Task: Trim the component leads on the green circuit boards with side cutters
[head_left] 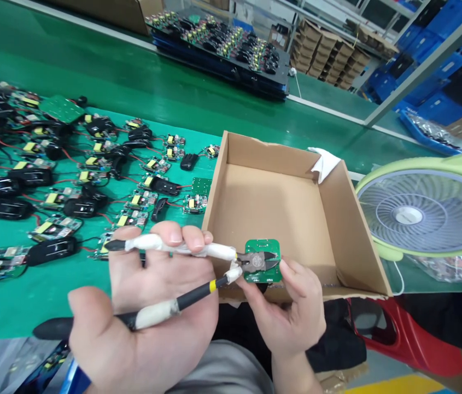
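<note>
My left hand (148,306) grips a pair of cutting pliers (181,273) with black handles wrapped in white tape. The handles are spread apart, and the plier jaws rest on a small green circuit board (269,253). That board is pinched at its lower edges by the fingers of my right hand (292,312). Both hands hover over the near wall of an open cardboard box (272,213), whose inside is bare.
Many small circuit boards with black parts and red wires (62,180) lie on the green mat to the left. A light green fan (423,210) sits to the right of the box. A black tray of boards (222,46) stands at the back, and a red object (398,328) lies below the table edge.
</note>
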